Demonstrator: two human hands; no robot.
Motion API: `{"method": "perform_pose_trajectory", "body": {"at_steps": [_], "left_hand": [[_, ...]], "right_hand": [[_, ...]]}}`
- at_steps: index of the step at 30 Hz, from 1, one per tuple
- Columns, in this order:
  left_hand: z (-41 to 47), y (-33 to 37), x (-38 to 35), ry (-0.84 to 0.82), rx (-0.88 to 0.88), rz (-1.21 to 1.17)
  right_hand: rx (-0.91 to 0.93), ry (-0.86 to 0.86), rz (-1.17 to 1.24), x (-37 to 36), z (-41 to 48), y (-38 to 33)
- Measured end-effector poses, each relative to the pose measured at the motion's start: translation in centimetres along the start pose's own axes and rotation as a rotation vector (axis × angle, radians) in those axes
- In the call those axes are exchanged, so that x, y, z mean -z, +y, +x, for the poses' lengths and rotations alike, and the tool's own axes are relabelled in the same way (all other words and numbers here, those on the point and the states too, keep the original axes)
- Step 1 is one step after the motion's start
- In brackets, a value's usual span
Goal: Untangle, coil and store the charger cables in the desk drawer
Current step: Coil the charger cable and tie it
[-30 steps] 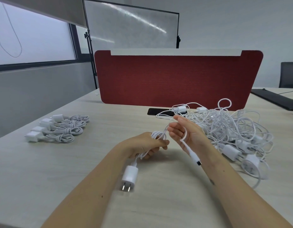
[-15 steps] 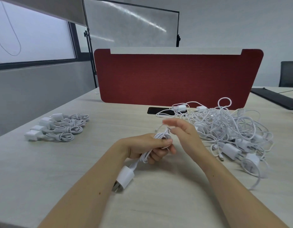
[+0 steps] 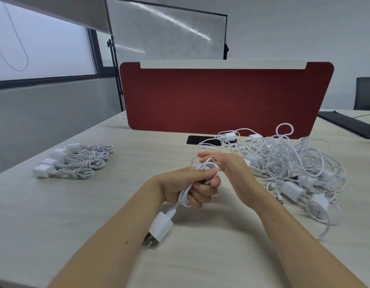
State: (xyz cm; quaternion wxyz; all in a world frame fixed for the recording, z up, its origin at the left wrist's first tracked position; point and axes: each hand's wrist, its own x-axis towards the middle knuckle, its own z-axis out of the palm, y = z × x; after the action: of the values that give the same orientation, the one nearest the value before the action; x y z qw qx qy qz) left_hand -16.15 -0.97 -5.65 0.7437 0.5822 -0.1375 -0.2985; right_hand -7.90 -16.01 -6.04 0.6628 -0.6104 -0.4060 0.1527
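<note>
"Logging item one: what is in hand?" asks the clerk.

"One white charger cable, wound into a loose coil. The left hand holds it above the desk near the front edge, fingers curled tight round the loops. Its adapter hangs tilted below the fist, prongs lowest. I cannot tell whether it touches the desk top."

"Right hand?"

"The right hand is just beside the top of the coil, against the loops. Its fingers are blurred and reach left past them. I cannot tell whether they pinch a strand."

"Coiled stock?"

"Four coiled chargers lie in a row at the desk's left, each with its adapter at the left end. They are well apart from both hands."

"Loose stock?"

"One tangled pile of white cables, adapters and plugs lies at the right, just beside the right forearm. The count cannot be told."

"Holders, labels, writing?"

"Every item listed lies directly on the desk top. Markings on the adapters are too small to read."

"Sundries?"

"One black phone lies flat at the foot of the red divider, with strands of the pile across its right end. A whiteboard stands behind the divider. A dark chair is at the far right."
</note>
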Motion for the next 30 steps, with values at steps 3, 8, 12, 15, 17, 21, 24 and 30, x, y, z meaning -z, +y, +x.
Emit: {"method": "perform_pose_trajectory", "body": {"at_steps": [3, 8, 12, 15, 17, 21, 24, 30], "left_hand": [[0.0, 0.0, 0.1, 0.001, 0.029, 0.000], [-0.3, 0.1, 0.5, 0.063, 0.069, -0.023], [-0.5, 0.3, 0.6, 0.171, 0.106, -0.001], [-0.5, 0.2, 0.7, 0.239, 0.162, 0.081], [-0.5, 0.3, 0.7, 0.282, 0.190, 0.123], [-0.7, 0.4, 1.2, 0.315, 0.173, 0.080], [-0.7, 0.3, 1.6, 0.292, 0.130, -0.009], [-0.6, 0.6, 1.8, 0.300, 0.046, -0.124]], "right_hand": [[-0.059, 0.031, -0.038, -0.1, 0.0, 0.1], [-0.053, 0.126, -0.149, 0.3, 0.0, 0.2], [-0.106, 0.095, -0.215, 0.5, 0.0, 0.2], [-0.160, 0.068, -0.264, 0.8, 0.0, -0.1], [-0.172, 0.069, -0.276, 0.8, -0.1, -0.1], [-0.142, 0.147, -0.284, 0.1, 0.1, 0.2], [-0.106, 0.163, -0.149, 0.1, 0.3, 0.3], [-0.086, 0.124, 0.057, 0.4, 0.2, 0.0]]}}
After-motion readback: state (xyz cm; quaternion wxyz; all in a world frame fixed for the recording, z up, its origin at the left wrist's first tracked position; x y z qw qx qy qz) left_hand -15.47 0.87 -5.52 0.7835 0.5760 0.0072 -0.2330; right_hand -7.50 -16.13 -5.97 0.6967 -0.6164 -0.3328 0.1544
